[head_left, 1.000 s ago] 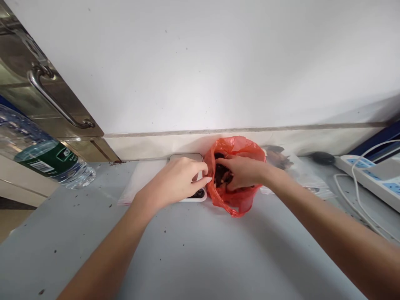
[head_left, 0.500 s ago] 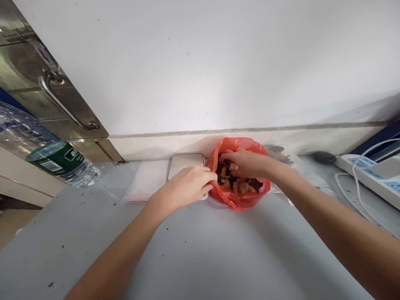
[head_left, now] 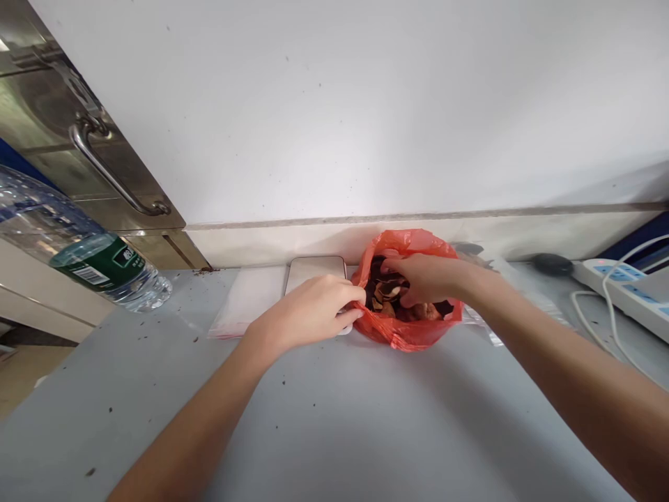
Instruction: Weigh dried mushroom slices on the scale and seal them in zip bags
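Observation:
A red plastic bag stands on the grey table with its mouth gaping upward. Inside lie brown and dark dried pieces, some curled like peel or slices. My left hand pinches the bag's left rim between thumb and fingers. Reaching in from the right, my right hand is over the pieces, thumb and forefinger apart, with nothing visibly gripped; its other fingertips are hidden. A flat, pale-topped device, perhaps a small scale, sits behind my left hand and is partly covered by it.
Left of the device lies a stack of clear plastic bags. More clear bags are right of the red bag. A power strip with a white cable is at far right. A large water bottle stands at left, and a wall rises behind.
The thumb and forefinger of my right hand have spread apart among the pieces. My left hand keeps its pinch on the rim. The whole view has shifted slightly.

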The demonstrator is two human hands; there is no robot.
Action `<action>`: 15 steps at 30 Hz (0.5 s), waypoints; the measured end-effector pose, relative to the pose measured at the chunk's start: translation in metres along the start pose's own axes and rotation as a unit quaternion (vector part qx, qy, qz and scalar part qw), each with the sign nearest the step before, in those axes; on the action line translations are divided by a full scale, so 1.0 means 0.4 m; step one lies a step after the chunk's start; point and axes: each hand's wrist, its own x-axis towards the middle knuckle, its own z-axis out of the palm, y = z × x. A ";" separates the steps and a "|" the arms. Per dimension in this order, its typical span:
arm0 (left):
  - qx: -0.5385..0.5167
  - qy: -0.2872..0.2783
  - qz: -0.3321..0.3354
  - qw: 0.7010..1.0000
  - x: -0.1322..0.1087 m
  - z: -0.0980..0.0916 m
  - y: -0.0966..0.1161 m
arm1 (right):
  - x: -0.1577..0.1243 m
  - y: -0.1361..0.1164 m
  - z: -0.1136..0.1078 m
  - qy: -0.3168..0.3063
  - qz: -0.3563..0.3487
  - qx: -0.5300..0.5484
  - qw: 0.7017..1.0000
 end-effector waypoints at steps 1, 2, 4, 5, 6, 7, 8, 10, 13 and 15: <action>-0.001 0.001 0.001 1.000 -0.001 -0.001 0.000 | 0.002 -0.001 0.003 0.003 -0.001 0.002 1.000; -0.001 0.001 0.003 1.000 -0.001 -0.002 0.000 | 0.004 -0.001 0.006 0.002 -0.002 0.004 1.000; 0.000 0.001 0.004 1.000 -0.003 -0.004 0.000 | 0.006 0.000 0.011 -0.006 -0.003 0.001 1.000; 0.002 0.000 0.004 1.000 -0.003 -0.004 -0.001 | 0.007 0.001 0.013 -0.008 -0.003 -0.003 1.000; 0.003 -0.002 0.004 1.000 -0.003 -0.004 -0.001 | 0.008 0.001 0.013 -0.006 -0.004 -0.008 1.000; 0.005 -0.003 0.005 1.000 -0.003 -0.004 -0.001 | 0.009 0.001 0.013 0.001 -0.004 -0.013 1.000; 0.007 -0.003 0.005 1.000 -0.003 -0.004 -0.001 | 0.010 0.000 0.012 0.011 -0.006 -0.017 1.000; 0.008 -0.002 0.010 1.000 -0.003 -0.004 0.000 | 0.012 -0.002 0.010 0.028 -0.008 -0.019 0.999; 0.007 0.002 0.015 1.000 -0.003 -0.005 0.003 | 0.016 -0.007 0.012 0.045 -0.015 -0.016 0.999; 0.007 0.000 0.014 1.000 -0.004 -0.006 0.005 | 0.019 -0.010 0.019 0.058 -0.027 -0.012 0.998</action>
